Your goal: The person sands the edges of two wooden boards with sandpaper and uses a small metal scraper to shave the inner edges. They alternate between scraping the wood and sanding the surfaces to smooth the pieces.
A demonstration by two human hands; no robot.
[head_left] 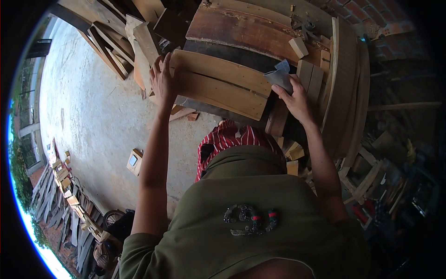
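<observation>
A light wooden panel (223,88) with a long dark gap along its middle lies across the workbench in front of me. My left hand (162,80) is at its left end, fingers curled over the edge. In my right hand (295,96) is a folded grey sheet that looks like sandpaper (278,80), gripped between thumb and fingers. This hand is just beyond the panel's right end. The sheet's lower part is hidden by my fingers.
A worn reddish-brown board (241,30) lies behind the panel. Near the right edge are a small wood block (298,47) and long planks (346,93). Boards lean at the back left (109,49). A phone-like object (133,160) lies on the concrete floor (93,116).
</observation>
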